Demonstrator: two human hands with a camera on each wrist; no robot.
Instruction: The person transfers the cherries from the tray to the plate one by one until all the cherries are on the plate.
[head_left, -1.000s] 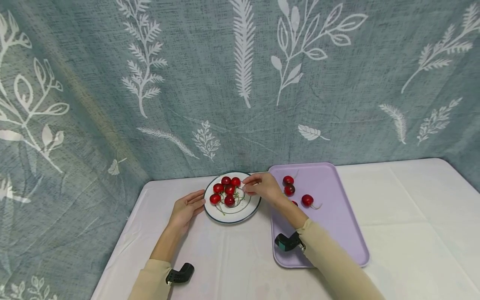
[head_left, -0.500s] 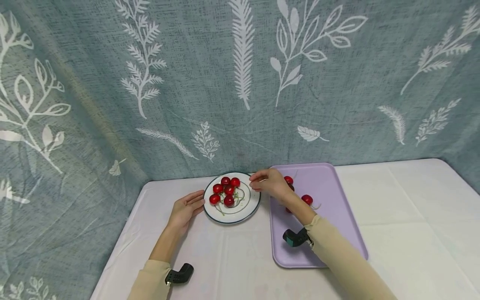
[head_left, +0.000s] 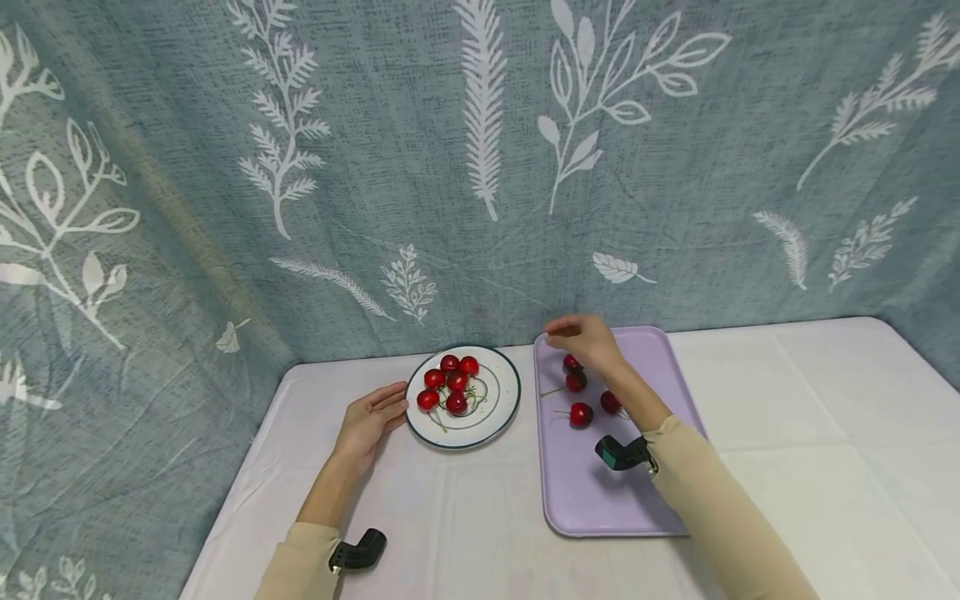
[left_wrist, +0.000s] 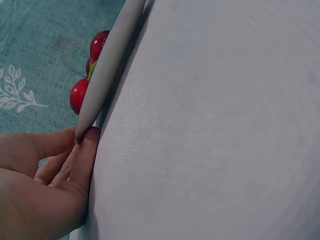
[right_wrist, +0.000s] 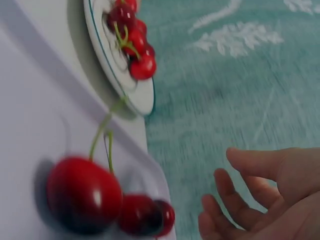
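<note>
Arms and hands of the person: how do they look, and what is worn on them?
The left sleeve and right sleeve are plain beige, creased at the ends. The left device and right device are black and bent; the right one has a teal patch. The left hand and right hand wear no gloves. No cables show.

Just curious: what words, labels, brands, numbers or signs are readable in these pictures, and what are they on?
There is no readable text.
Blue-green fabric backdrop: white leaf prints, no letters.
Round white dark-rimmed plate: thin rings, no lettering seen.
Rectangular lavender tray: none where it shows.
Black left wrist camera, black right wrist camera: any markings too small to read.
</note>
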